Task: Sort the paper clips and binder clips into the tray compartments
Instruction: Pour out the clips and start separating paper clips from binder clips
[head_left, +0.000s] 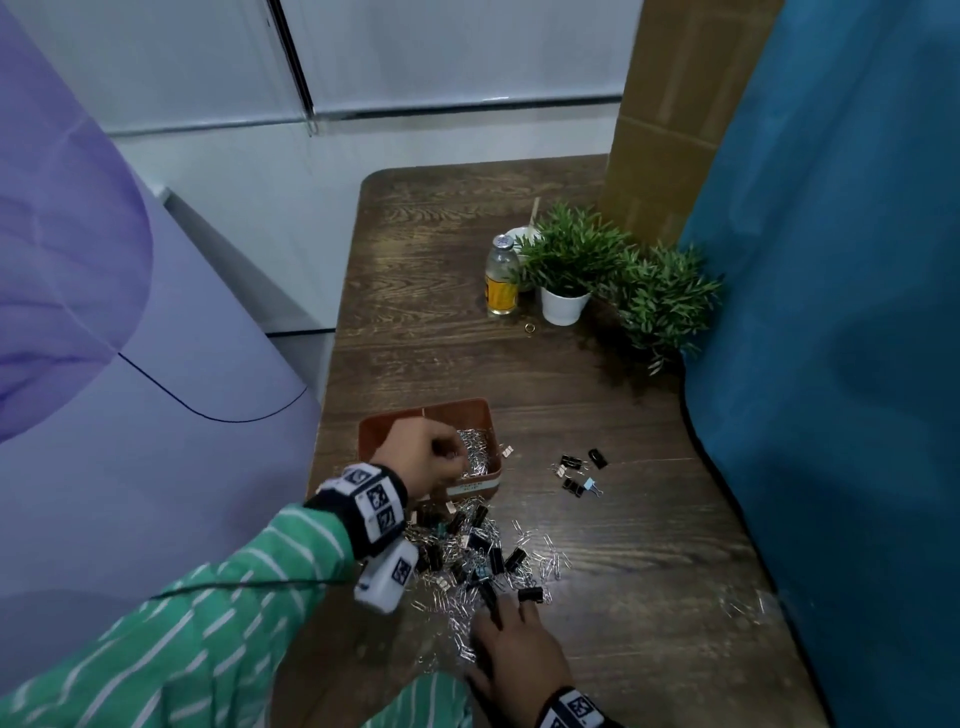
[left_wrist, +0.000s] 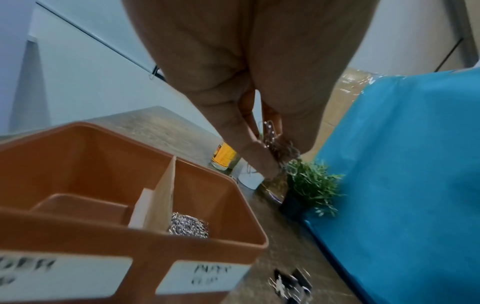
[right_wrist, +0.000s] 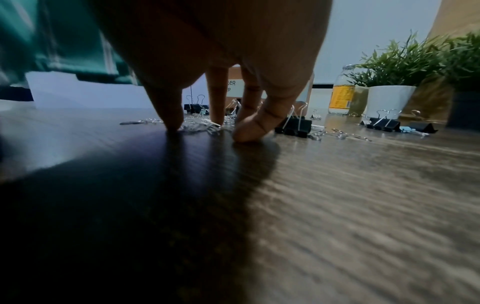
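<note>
A brown tray (head_left: 426, 410) with a cardboard divider (left_wrist: 162, 191) stands on the wooden table (head_left: 623, 571). Silver paper clips (head_left: 475, 452) fill part of its right compartment; the left one shows a bare floor. My left hand (head_left: 451, 453) hovers over the right compartment and pinches a bunch of paper clips (left_wrist: 275, 142). A mixed pile of paper clips and black binder clips (head_left: 467, 551) lies in front of the tray. My right hand (head_left: 506, 612) has its spread fingertips (right_wrist: 244, 133) down on the pile's near edge, beside a black binder clip (right_wrist: 293, 125).
Several loose binder clips (head_left: 579, 470) lie right of the tray. A glass bottle (head_left: 501, 280), two potted plants (head_left: 566, 260) and a small ring (head_left: 529, 328) stand at the back. Blue cloth (head_left: 831, 364) borders the right side. The table's left edge runs beside the tray.
</note>
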